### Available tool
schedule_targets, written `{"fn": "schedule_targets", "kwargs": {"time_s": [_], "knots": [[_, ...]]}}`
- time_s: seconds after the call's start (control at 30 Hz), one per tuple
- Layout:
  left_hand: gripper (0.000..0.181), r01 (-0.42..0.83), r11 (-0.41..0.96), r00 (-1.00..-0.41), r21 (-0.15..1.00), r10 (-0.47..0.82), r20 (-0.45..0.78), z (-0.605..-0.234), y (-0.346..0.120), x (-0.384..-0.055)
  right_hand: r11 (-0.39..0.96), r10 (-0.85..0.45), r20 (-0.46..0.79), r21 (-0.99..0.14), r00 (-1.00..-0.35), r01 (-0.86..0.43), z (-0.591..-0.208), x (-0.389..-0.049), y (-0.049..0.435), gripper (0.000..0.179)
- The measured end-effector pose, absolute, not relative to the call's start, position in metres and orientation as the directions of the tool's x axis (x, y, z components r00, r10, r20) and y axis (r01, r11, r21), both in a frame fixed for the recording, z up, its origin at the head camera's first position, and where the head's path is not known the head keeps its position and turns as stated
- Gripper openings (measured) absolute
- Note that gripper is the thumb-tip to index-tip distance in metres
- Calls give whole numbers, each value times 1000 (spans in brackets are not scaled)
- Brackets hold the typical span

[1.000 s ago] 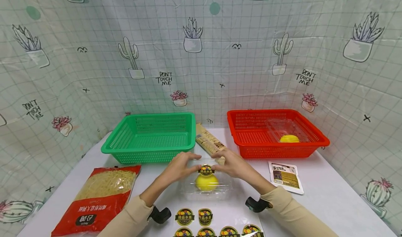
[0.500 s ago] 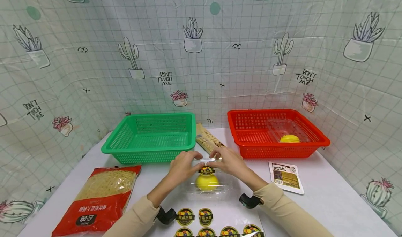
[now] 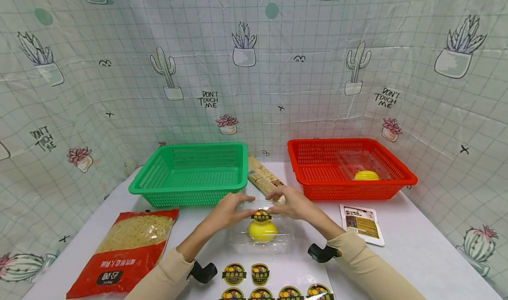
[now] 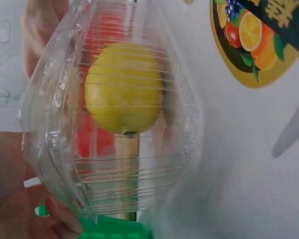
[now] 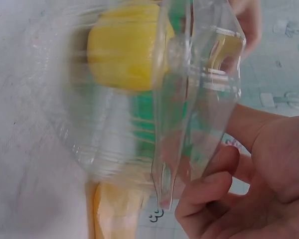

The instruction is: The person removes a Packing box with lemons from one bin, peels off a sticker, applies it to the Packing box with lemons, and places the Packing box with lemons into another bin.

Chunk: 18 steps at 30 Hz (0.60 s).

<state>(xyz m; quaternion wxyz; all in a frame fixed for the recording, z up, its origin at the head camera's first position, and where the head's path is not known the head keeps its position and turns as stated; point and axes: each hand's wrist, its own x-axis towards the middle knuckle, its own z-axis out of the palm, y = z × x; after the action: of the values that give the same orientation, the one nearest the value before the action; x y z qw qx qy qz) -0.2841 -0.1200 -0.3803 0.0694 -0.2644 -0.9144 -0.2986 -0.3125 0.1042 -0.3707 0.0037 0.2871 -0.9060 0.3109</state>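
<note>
Clear plastic makes up the ribbed box (image 3: 262, 246) between your hands, which sits in the middle of the white table (image 3: 416, 264), on your side of the green basket (image 3: 188, 198) and the red basket (image 3: 349, 190). Its longer axis looks to run left to right before you, and the ribs on its near side follow the same line. I cannot tell whether its base lies flat on the tabletop. Inside, you have a lemon (image 3: 263, 232), its long axis also running left to right; which end bears the stem I cannot tell. A fruit sticker (image 3: 261, 215) sits just beyond the lemon, its lettering upright from your side. Your left hand (image 3: 227, 212) and right hand (image 3: 293, 205) grip the far part of the box, fingers curled at the far edge and thumbs pointing inward, one on either side of the sticker. Each thumb stands a little apart from its forefinger, with the plastic between. Beyond your right hand a tan packet (image 3: 263, 176) slants away to the left, and a sheet of stickers (image 3: 295, 271) lies nearer you.
</note>
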Motion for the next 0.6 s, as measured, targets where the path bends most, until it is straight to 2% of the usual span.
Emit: {"fn": "schedule_targets", "kwargs": {"time_s": [0.17,0.3,0.43,0.6], "knots": [[43,546,627,-829,556,500,251,-378,-128,-284,592,-580,231,-538,-781,-600,-372,-312,111,38],[50,538,601,-824,591,523,218,-377,-131,-283,591,-590,229,-531,-774,-607,-374,-310,113,44],[59,511,607,-835,609,518,185,-377,-129,-281,625,-554,193,-547,-810,-557,-375,-305,110,56],[66,479,662,-864,576,470,180,-379,-122,-277,714,-461,191,-500,-867,-490,-377,-295,102,69]]}}
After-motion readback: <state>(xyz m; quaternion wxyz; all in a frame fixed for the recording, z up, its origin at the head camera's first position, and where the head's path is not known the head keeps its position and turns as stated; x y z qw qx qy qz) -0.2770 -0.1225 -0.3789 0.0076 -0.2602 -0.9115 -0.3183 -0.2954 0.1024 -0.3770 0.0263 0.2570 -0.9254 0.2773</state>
